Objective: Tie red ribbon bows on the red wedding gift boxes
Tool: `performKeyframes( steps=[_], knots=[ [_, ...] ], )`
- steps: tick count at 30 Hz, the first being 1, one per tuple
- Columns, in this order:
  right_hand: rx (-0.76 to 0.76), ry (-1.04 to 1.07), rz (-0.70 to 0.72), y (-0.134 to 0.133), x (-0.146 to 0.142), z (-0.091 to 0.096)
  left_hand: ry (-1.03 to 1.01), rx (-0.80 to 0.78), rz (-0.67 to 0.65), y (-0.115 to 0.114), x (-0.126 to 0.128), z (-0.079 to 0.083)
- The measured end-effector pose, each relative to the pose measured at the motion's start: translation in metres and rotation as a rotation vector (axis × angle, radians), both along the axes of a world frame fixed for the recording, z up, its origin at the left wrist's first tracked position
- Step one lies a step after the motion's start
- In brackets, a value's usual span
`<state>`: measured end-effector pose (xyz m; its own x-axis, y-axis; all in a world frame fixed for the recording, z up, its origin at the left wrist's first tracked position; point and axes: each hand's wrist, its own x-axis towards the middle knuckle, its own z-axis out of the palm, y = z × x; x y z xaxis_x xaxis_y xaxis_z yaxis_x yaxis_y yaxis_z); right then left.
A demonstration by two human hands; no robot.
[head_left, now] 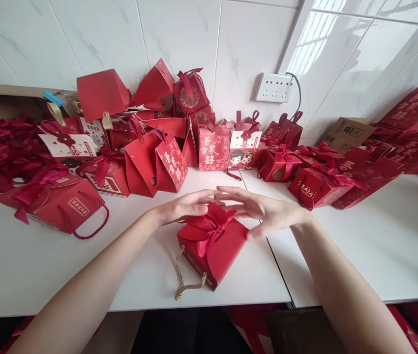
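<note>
The near box is displaying red; its ribbon bow is showing crimson, its rope handle tan. The rear centre bag is bearing pale characters over patterned red. The wall tiles are showing grey veining on white.

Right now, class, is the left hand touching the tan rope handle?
Apart: the head view shows white tabletop between the left hand and the tan rope handle.

1. White wall tiles with grey veining rise behind.
2. A white socket panel sits below a pale trunking strip, a dark cable curving down beside it.
3. At right, the tiles show a bright, barred reflection.
4. Two white tabletops meet at a dark seam.
</note>
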<state>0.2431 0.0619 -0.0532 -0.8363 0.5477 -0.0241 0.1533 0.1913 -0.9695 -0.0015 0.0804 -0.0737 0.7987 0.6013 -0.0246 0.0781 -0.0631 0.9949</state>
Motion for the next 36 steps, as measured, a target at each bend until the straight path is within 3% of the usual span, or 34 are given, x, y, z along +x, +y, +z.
performKeyframes(
  steps=[2,4,6,8,11,16,19,22,26,33,36],
  knots=[
    [0.086,0.035,-0.281,0.007,-0.002,-0.006,0.042,-0.104,0.206,0.005,-0.006,-0.001],
    [0.281,0.046,-0.656,0.013,-0.006,-0.010,0.135,-0.205,0.420,0.011,-0.013,-0.002],
    [0.415,0.055,-0.890,0.015,-0.009,-0.011,0.238,-0.222,0.543,0.018,-0.020,-0.002],
    [0.399,0.077,-0.875,0.013,-0.012,-0.008,0.280,-0.187,0.585,0.022,-0.025,-0.001],
    [0.319,0.126,-0.664,0.004,-0.014,0.000,0.218,-0.160,0.576,0.022,-0.028,0.003],
    [0.352,0.111,-0.315,-0.016,-0.021,0.007,0.163,-0.153,0.256,0.012,-0.025,0.011],
    [0.464,0.038,-0.262,-0.026,-0.028,0.009,0.207,-0.034,0.107,0.007,-0.023,0.015],
    [0.505,-0.031,-0.256,-0.030,-0.032,0.009,0.235,0.060,0.053,0.005,-0.020,0.018],
    [0.517,0.043,-0.326,-0.022,-0.030,0.004,0.215,0.043,0.115,0.003,-0.015,0.020],
    [0.672,0.063,-0.744,-0.002,-0.021,-0.005,-0.001,0.027,0.441,0.001,-0.007,0.018],
    [0.716,-0.059,-0.838,0.003,-0.021,-0.007,0.027,-0.034,0.410,0.001,-0.006,0.017]
  ],
)
